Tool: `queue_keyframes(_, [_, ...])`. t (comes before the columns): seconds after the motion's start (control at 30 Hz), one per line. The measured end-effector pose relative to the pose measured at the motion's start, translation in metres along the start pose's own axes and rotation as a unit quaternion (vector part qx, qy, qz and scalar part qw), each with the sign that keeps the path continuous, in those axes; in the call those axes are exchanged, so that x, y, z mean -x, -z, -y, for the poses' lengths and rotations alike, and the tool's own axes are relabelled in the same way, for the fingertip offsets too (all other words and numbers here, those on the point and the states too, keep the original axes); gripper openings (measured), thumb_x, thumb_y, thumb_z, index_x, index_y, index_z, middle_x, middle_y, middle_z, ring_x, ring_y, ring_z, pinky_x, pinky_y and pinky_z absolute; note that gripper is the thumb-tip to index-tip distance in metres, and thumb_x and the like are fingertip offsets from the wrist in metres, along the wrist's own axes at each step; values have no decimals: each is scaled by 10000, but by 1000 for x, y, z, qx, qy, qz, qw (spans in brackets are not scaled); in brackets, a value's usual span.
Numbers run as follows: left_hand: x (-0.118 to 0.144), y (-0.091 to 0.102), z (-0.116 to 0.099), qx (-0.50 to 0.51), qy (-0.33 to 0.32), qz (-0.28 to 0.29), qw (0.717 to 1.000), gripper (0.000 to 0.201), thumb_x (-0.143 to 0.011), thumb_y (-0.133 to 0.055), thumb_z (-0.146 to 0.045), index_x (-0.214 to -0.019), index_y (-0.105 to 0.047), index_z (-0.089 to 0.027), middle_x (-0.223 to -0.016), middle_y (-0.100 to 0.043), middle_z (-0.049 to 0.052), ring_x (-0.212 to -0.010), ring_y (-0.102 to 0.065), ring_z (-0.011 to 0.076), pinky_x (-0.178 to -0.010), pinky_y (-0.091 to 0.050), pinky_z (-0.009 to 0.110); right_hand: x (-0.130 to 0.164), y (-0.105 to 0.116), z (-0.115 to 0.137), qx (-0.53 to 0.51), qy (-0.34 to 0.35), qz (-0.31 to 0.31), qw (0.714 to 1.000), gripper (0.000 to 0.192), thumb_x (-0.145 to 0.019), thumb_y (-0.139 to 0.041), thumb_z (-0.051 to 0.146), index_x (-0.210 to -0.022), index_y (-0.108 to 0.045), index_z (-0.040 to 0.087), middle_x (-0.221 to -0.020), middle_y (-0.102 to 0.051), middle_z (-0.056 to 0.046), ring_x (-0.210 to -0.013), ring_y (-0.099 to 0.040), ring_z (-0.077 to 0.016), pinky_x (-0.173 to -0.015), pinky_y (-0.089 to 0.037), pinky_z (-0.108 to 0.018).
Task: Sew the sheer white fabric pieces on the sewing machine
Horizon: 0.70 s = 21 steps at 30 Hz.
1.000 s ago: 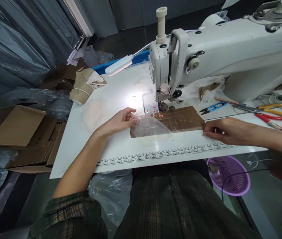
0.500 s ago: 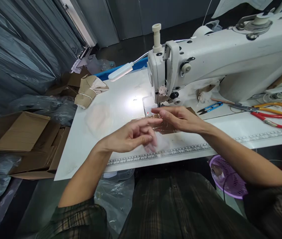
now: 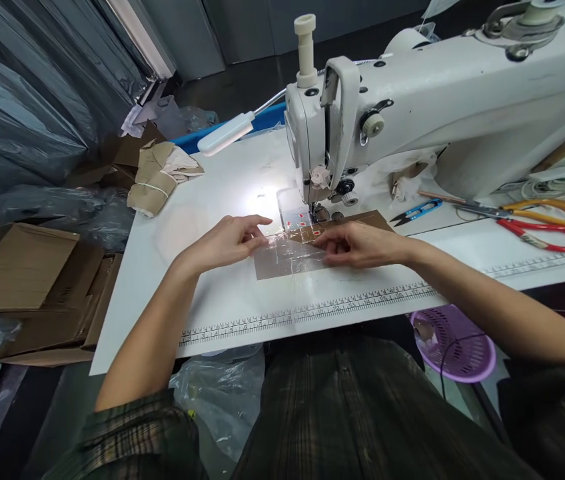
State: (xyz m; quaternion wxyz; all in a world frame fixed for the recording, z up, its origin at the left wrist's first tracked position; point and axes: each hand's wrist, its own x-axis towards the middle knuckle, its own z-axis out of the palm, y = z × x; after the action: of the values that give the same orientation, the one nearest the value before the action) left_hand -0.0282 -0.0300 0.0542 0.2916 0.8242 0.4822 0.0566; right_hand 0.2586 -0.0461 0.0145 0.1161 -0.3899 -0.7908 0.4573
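Note:
A thin, see-through sheet (image 3: 287, 259) lies flat on the table in front of the sewing machine's needle area (image 3: 312, 210). My left hand (image 3: 227, 243) is at the sheet's left end, thumb and a bent finger closed on its edge while the index finger stretches forward. At the right end, my right hand (image 3: 357, 244) has its fingers curled and pressed together on the sheet, hiding that corner. Brown tape (image 3: 375, 220) covers the machine bed under and beside the right hand. Small red marks show on the bed close to the presser foot.
Blue thread snips (image 3: 418, 211) and scissors with red and yellow handles (image 3: 545, 233) lie to the right. A ruler strip (image 3: 307, 312) follows the table's front edge. A tied cloth bundle (image 3: 155, 180) sits back left. Cardboard boxes (image 3: 27, 267) and a purple basket (image 3: 467, 353) are off the table.
My hands, earlier close together with fingers extended and a blurred whitish piece below them, have moved apart to the two ends of the sheet. The sheet now lies flat between them.

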Motion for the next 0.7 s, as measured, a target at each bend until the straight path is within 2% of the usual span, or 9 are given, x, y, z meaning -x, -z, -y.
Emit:
queue_keyframes(0.1, [-15,-7,7,-196,8,-83,977,363,-905,-544,-266,-1250,-610,-177,-1128,-690,109,-940,-647,242,-775,-508,372,-8,3,-6,102,-1,-111,989,288,-846,-615,282,-1100,-700,177,-849,-707,-28,-688,-593,-137,-633,-408,-256])
queue_keyframes(0.17, [-23,-13,4,-238,-40,-135,961,300,-908,-540,-238,-1183,-649,-189,-1232,-642,117,-1050,-611,263,-827,-501,398,-11,2,-11,108,-3,-152,982,277,-875,-581,319,-1083,-705,184,-841,-701,-25,-686,-591,-138,-627,-400,-254])
queue_keyframes(0.23, [-30,-21,-1,-179,-137,-131,966,229,-926,-533,-234,-1087,-694,-211,-1193,-659,89,-1040,-617,229,-841,-508,374,-12,-1,-15,94,-13,-178,979,274,-885,-561,325,-1069,-711,188,-782,-682,-11,-642,-568,-129,-601,-382,-250])
queue_keyframes(0.3, [-36,-30,-6,-78,-237,-68,966,182,-931,-561,-252,-1002,-726,-228,-1091,-693,55,-973,-639,183,-839,-518,335,-12,-3,-19,77,-28,-201,976,272,-883,-550,309,-1057,-718,185,-693,-644,9,-581,-527,-116,-576,-359,-249])
queue_keyframes(0.37, [-42,-38,-8,-26,-296,-4,955,136,-904,-628,-286,-956,-746,-242,-1037,-703,36,-931,-646,164,-847,-517,326,-12,-5,-22,60,-34,-213,975,276,-882,-544,301,-1052,-721,176,-612,-592,29,-524,-475,-101,-553,-336,-248])
queue_keyframes(0.43, [-46,-46,-6,-23,-310,15,950,120,-878,-672,-308,-937,-757,-246,-1020,-701,40,-922,-641,169,-850,-512,338,-11,-5,-25,45,-27,-215,975,288,-887,-536,304,-1057,-721,162,-558,-543,45,-485,-430,-92,-532,-317,-247])
queue_keyframes(0.53, [-49,-52,-1,-10,-290,-19,957,109,-880,-669,-307,-897,-756,-243,-999,-696,46,-916,-638,167,-840,-507,341,-10,-5,-27,34,-7,-220,975,295,-892,-530,293,-1056,-720,139,-540,-524,49,-465,-398,-85,-517,-307,-245])
queue_keyframes(0.63, [-47,-51,0,5,-282,-41,958,114,-901,-636,-293,-883,-724,-222,-1024,-709,43,-948,-647,163,-880,-488,350,-7,-5,-25,24,32,-223,974,278,-887,-537,271,-1039,-721,128,-620,-594,18,-508,-443,-89,-540,-341,-243])
queue_keyframes(0.7, [-46,-49,-3,-1,-277,-45,960,120,-918,-598,-281,-888,-686,-205,-929,-724,21,-846,-652,139,-878,-478,352,-7,-6,-20,14,68,-218,973,265,-882,-564,290,-1027,-721,134,-744,-656,-21,-594,-512,-106,-589,-384,-248])
